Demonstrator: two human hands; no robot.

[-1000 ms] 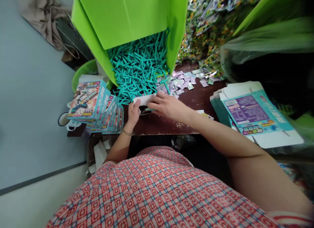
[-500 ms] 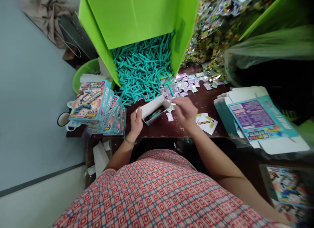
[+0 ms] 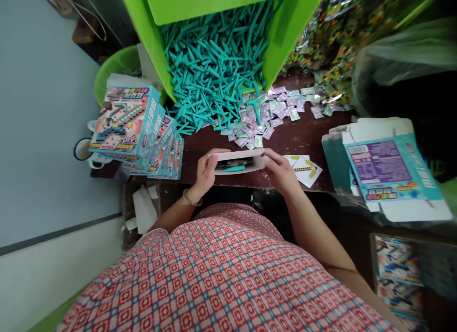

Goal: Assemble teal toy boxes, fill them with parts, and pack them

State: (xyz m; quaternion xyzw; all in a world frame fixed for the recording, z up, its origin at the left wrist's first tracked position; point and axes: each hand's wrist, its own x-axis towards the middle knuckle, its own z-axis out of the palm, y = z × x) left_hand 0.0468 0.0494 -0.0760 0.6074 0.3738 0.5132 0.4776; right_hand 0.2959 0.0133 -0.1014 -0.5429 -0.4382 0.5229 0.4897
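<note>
Between my hands is a small cardboard box [image 3: 238, 155], its open top facing me and its pale inside showing. A teal pen-like stick [image 3: 234, 169] lies in it, beside other contents too dark to make out. My left hand [image 3: 206, 172] grips the box's left end, thumb on the near side. At the opposite end, my right hand [image 3: 280, 169] holds the right edge with thumb and fingers. Just beyond the box lie small shiny sachets [image 3: 258, 141] on the dark red table [image 3: 300, 137]. Printed cards [image 3: 306, 170] rest right of my right hand.
A green bin [image 3: 293, 32] spills teal sticks [image 3: 210, 70] at the back. Filled boxes [image 3: 123, 118] stack at left by an enamel mug [image 3: 83, 149]. Flattened cartons [image 3: 389, 168] lie at right. Bagged orange-and-green pieces [image 3: 335, 51] pile up behind.
My right hand has moved from above the box's opening to its right end. The box has turned level, its opening now toward me. The camera view has shifted.
</note>
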